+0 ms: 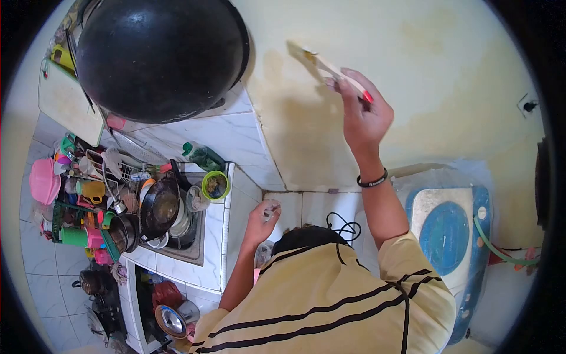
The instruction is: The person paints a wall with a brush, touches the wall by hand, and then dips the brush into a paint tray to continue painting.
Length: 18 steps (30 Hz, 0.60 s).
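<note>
In the head view, my right hand (367,115) is raised against the cream-yellow wall (460,76). Its fingers are closed around a paintbrush (330,68) with a pale handle and a red end. The bristles point up and left, at or very near the wall; contact is hard to tell. Darker yellowish patches show on the wall around the brush. Low beside the tiled counter, my left hand (259,223) is closed, with something whitish or clear at its fingers that I cannot make out.
A large black wok (162,56) hangs at upper left. Below it, a sink (197,251) is piled with pans and dishes beside a crowded dish rack. A green bowl (216,185) sits on the counter edge. On the right stands a blue-and-white washing machine (480,236).
</note>
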{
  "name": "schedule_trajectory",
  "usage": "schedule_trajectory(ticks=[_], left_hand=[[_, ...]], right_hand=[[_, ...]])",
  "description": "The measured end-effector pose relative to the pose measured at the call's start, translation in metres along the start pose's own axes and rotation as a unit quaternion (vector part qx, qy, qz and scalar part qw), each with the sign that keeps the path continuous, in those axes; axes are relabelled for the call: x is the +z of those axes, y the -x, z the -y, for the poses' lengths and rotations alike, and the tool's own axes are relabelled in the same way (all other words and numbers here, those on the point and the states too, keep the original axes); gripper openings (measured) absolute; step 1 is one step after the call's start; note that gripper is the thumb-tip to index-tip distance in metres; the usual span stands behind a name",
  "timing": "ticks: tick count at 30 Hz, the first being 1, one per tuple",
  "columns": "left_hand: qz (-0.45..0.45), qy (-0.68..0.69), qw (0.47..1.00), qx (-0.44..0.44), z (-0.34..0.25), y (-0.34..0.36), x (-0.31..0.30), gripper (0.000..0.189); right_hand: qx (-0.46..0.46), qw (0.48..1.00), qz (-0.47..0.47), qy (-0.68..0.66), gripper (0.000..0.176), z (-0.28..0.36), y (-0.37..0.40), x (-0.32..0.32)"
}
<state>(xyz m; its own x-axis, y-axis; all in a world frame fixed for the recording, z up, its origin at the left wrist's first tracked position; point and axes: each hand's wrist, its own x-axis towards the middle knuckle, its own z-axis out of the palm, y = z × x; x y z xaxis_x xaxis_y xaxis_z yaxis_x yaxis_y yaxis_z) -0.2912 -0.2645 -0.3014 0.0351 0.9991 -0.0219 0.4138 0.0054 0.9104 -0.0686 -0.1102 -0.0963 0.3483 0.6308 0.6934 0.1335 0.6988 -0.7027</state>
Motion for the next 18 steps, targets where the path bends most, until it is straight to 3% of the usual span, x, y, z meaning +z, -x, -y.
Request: schedule_trajectory(ticks=[4, 6, 10, 12, 15, 18], left_hand=[[0.002, 0.003, 1.000, -0.012, 0.004, 0.005, -0.005, 0.022], [0.006, 0.005, 1.000, -0.008, 0.005, 0.005, -0.006, 0.022], [0.008, 0.002, 1.000, -0.006, 0.005, 0.004, -0.012, 0.022], [0.004, 0.000, 1.000, -0.001, 0.009, 0.005, -0.014, 0.022], [0.007, -0.003, 1.000, -0.005, 0.013, 0.009, -0.016, 0.021], [0.016, 0.003, 1.000, -0.001, 0.014, 0.009, -0.016, 0.021]], right_hand=[[-0.055, 0.998, 0.011, -0.029, 0.015, -0.005, 0.014, 0.006], [0.028, 0.986, 0.152, 0.053, 0.016, -0.007, 0.015, 0.010], [0.022, 0.993, 0.093, 0.073, 0.016, -0.011, 0.009, 0.013], [0.011, 1.000, -0.005, -0.020, 0.017, -0.011, 0.008, 0.010], [0.039, 0.999, -0.012, -0.011, 0.017, 0.001, 0.007, 0.004], [0.004, 1.000, 0.000, 0.013, 0.017, -0.007, -0.006, 0.000]])
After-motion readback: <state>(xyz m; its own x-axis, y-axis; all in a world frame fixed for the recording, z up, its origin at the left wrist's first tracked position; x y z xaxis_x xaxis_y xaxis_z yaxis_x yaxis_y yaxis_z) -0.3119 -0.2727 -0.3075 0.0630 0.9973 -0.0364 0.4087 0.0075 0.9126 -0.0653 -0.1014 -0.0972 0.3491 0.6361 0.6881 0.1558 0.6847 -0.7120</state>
